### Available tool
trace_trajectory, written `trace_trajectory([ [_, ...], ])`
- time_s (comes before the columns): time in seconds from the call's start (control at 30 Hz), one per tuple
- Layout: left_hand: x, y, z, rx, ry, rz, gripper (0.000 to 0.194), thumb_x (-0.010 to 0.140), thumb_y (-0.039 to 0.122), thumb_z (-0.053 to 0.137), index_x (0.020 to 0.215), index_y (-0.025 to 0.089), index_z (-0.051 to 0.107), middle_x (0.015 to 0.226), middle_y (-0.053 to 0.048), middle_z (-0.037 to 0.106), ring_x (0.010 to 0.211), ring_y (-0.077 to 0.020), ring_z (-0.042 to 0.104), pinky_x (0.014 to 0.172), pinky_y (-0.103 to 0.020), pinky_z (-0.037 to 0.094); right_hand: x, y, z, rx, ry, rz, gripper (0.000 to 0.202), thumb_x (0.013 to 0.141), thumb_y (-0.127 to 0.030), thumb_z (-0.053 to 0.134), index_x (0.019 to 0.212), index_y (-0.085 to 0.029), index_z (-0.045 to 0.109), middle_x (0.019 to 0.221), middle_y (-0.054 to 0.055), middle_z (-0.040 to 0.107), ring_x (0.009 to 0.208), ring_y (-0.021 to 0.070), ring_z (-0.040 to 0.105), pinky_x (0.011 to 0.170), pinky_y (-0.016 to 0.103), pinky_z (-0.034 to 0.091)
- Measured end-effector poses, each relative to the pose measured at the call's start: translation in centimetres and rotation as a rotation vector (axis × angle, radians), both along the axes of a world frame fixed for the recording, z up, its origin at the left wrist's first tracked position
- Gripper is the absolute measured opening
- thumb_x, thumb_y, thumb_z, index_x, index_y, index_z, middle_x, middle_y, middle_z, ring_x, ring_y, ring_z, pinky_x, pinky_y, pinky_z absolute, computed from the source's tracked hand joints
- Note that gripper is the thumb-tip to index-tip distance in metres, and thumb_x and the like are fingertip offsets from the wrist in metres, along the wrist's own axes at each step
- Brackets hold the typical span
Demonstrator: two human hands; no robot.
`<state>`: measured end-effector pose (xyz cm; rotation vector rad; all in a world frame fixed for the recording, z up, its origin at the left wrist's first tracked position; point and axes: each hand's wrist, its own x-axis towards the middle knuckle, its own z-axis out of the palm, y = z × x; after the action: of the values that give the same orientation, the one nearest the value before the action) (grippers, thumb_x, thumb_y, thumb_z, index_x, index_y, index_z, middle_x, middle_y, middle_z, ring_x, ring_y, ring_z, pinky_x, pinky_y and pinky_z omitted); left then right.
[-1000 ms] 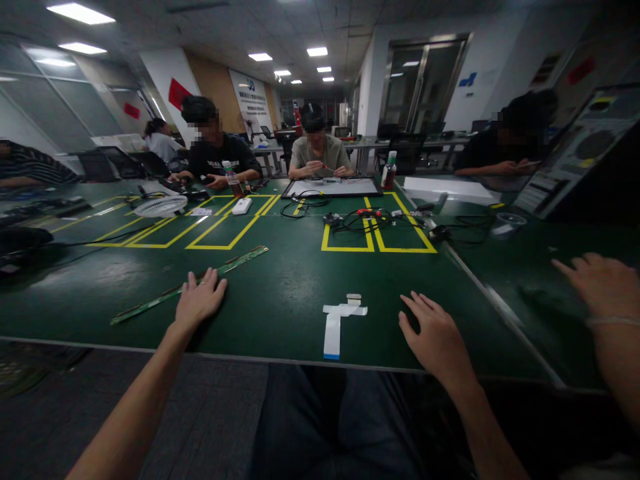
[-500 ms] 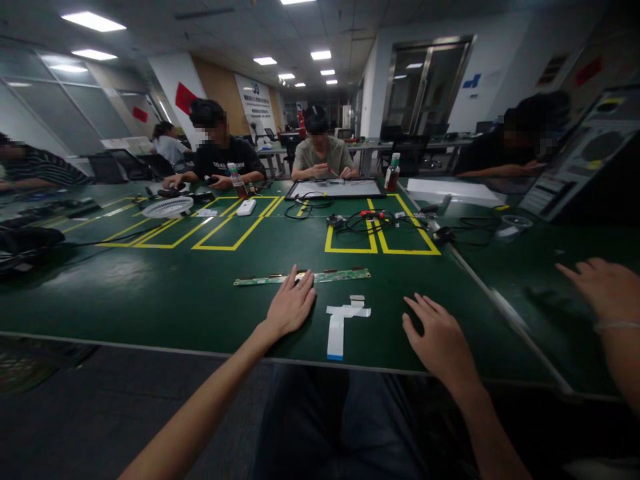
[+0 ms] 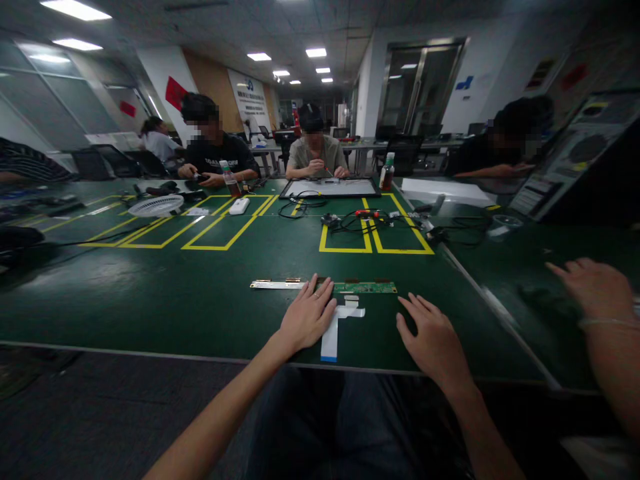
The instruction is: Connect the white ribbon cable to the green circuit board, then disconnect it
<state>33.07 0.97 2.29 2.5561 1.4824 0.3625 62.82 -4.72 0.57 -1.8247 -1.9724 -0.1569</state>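
My left hand [image 3: 311, 313] lies with fingers outstretched, its fingertips on the middle of a long, narrow green circuit board [image 3: 367, 287]. The board lies flat on the dark green table [image 3: 150, 300], and part of it is hidden under my fingers. Just right of my left hand is a white flat ribbon cable [image 3: 329, 340] with a blue end, bent into an angled shape; my hand covers a bit of its edge. My right hand [image 3: 433, 333] rests on the table with fingers spread and nothing in it, close to the board's right end.
Another person's hand [image 3: 597, 287] is at the right. Black cables with a red-handled tool [image 3: 367, 214] lie farther back. Across the table, a person works over a flat panel [image 3: 330, 189]. Bottles [image 3: 387, 172], a white fan [image 3: 157, 206] and a computer case [image 3: 575, 157] stand around.
My left hand has moved right, and the circuit board has shifted right with it, now lying straighter. My right hand has stayed about where it was. The view has turned slightly.
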Motion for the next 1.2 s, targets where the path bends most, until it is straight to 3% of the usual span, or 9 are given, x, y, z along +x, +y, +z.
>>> trace_trajectory([
  [0.27, 0.2, 0.0, -0.3, 0.010, -0.024, -0.030, 0.070, 0.111, 0.057, 0.020, 0.167, 0.017, 0.033, 0.173, -0.003, 0.028, 0.164, -0.0301, 0.012, 0.134, -0.051, 0.020, 0.1, 0.4, 0.1, 0.079, 0.036, 0.012, 0.044, 0.100, -0.036, 0.052, 0.134, -0.016, 0.070, 0.142, 0.016, 0.068, 0.137, 0.0337, 0.058, 0.111, 0.057, 0.050],
  [0.4, 0.3, 0.1, -0.5, 0.024, -0.031, -0.035, 0.070, 0.111, 0.057, 0.022, 0.168, 0.018, 0.032, 0.173, -0.004, 0.029, 0.164, -0.0304, 0.012, 0.133, -0.052, 0.021, -1.3, 0.3, 1.3, 0.199, 0.170, 0.073, 0.036, 0.101, -0.031, 0.051, 0.128, -0.022, 0.073, 0.132, 0.010, 0.075, 0.128, 0.0278, 0.066, 0.111, 0.051, 0.051],
  [0.5, 0.4, 0.2, -0.6, 0.031, -0.037, -0.039, 0.069, 0.111, 0.057, 0.024, 0.167, 0.017, 0.032, 0.172, -0.005, 0.030, 0.164, -0.0309, 0.012, 0.133, -0.052, 0.021, -3.7, 0.0, 2.1, 0.138, 0.218, 0.222, 0.037, 0.103, -0.029, 0.050, 0.131, -0.022, 0.072, 0.135, 0.008, 0.073, 0.124, 0.0239, 0.069, 0.109, 0.043, 0.054],
  [0.67, 0.5, 0.1, -0.6, 0.070, -0.053, -0.055, 0.067, 0.111, 0.055, 0.029, 0.165, 0.016, 0.038, 0.172, -0.008, 0.032, 0.164, -0.0311, 0.012, 0.133, -0.052, 0.022, -7.0, 0.2, 1.8, 0.006, 0.084, 0.370, 0.044, 0.104, -0.027, 0.050, 0.146, -0.020, 0.062, 0.148, 0.009, 0.064, 0.145, 0.0273, 0.053, 0.116, 0.048, 0.049],
  [0.87, 0.7, -0.1, -0.3, 0.102, -0.079, -0.104, 0.062, 0.111, 0.050, 0.034, 0.161, 0.015, 0.044, 0.173, -0.011, 0.027, 0.164, -0.0291, 0.015, 0.133, -0.050, 0.023, -7.0, 0.4, 1.2, -0.031, 0.049, 0.400, 0.046, 0.106, -0.028, 0.048, 0.150, -0.022, 0.059, 0.152, 0.006, 0.061, 0.147, 0.0262, 0.051, 0.122, 0.049, 0.044],
  [1.03, 0.6, -0.2, -0.3, 0.076, -0.094, -0.156, 0.061, 0.112, 0.048, 0.032, 0.160, 0.012, 0.045, 0.169, -0.013, 0.037, 0.160, -0.0259, 0.030, 0.132, -0.046, 0.026, -7.2, 0.3, 1.3, -0.042, 0.050, 0.382, 0.043, 0.106, -0.028, 0.048, 0.146, -0.021, 0.063, 0.149, 0.006, 0.064, 0.146, 0.0270, 0.053, 0.121, 0.048, 0.044],
  [1.2, 0.5, -0.3, -0.2, 0.075, -0.092, -0.164, 0.060, 0.112, 0.047, 0.032, 0.159, 0.012, 0.047, 0.168, -0.012, 0.039, 0.160, -0.0250, 0.031, 0.132, -0.044, 0.027, -7.4, 0.4, 1.5, -0.041, 0.041, 0.373, 0.043, 0.104, -0.026, 0.049, 0.145, -0.021, 0.063, 0.148, 0.007, 0.065, 0.144, 0.0274, 0.054, 0.120, 0.049, 0.044],
])
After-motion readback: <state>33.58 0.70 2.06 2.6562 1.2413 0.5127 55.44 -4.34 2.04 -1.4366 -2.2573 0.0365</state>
